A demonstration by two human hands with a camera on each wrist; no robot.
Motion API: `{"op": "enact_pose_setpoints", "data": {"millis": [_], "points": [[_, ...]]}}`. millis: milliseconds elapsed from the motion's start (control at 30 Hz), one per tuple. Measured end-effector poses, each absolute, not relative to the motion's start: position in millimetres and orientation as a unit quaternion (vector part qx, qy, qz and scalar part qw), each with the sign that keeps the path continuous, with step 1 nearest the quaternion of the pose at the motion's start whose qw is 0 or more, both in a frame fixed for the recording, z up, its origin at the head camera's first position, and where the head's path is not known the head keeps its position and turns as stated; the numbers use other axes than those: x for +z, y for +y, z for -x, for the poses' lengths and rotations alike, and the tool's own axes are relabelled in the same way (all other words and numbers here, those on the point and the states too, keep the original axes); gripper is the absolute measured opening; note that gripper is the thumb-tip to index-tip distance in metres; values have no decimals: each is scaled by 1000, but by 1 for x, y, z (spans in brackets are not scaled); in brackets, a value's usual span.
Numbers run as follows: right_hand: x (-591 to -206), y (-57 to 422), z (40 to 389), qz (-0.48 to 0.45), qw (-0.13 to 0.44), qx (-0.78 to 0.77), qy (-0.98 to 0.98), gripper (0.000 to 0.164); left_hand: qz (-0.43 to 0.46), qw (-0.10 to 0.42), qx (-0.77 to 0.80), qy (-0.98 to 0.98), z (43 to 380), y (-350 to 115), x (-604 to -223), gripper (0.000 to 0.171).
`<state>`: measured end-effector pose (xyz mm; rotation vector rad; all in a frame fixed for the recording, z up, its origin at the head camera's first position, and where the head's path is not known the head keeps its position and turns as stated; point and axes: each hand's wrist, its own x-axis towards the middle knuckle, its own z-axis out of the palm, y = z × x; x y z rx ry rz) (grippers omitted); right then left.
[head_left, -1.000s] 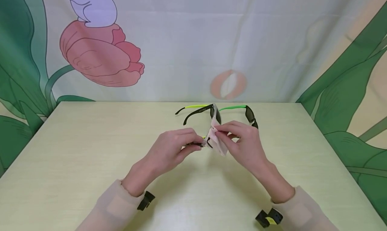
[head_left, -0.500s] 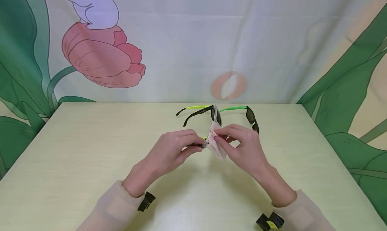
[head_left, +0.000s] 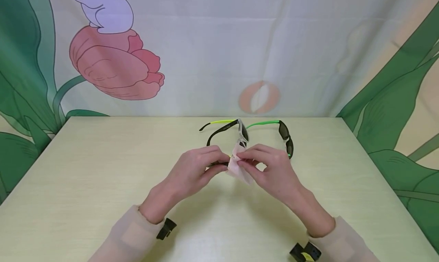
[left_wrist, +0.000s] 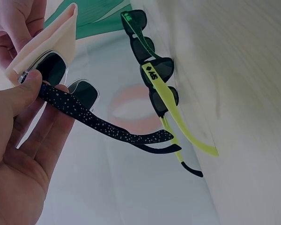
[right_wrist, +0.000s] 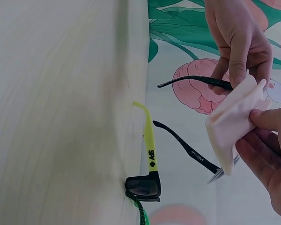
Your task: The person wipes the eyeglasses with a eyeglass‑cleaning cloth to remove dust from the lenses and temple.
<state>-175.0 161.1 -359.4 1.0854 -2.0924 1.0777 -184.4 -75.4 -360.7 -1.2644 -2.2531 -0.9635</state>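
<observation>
My left hand (head_left: 195, 168) pinches a pair of sunglasses (left_wrist: 103, 124) near a hinge. They have dark lenses, a clear frame and black temples, one of them white-speckled, and are held above the table. Between the thumb and fingers of my right hand (head_left: 276, 168) is a folded pale pink cloth (right_wrist: 232, 117). It wraps over the lens nearer my left hand, covering part of that lens in the head view. The other lens (head_left: 244, 133) shows above the cloth.
Behind the held pair, sunglasses with yellow temples (left_wrist: 166, 91) rest on the pale table (head_left: 85, 159). Sunglasses with green on their temples (head_left: 284, 130) lie to their right. A printed curtain (head_left: 205, 64) hangs beyond the table's far edge.
My right hand and the cloth have moved left and slightly down, close to the left fingers. The held sunglasses have shifted a little left, and the left hand has stayed nearly in place.
</observation>
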Motion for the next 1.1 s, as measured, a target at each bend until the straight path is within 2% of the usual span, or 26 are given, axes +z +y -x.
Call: {"op": "enact_pose_setpoints", "data": {"millis": [667,1100], "points": [[-360,170,181,-321,260,386,-825,22,487,185,-349,-779,184,-77,-363,14],[-357,170,177,-340,240,395,-819,23,477,180,-353,-784,183,-76,-362,14]]}}
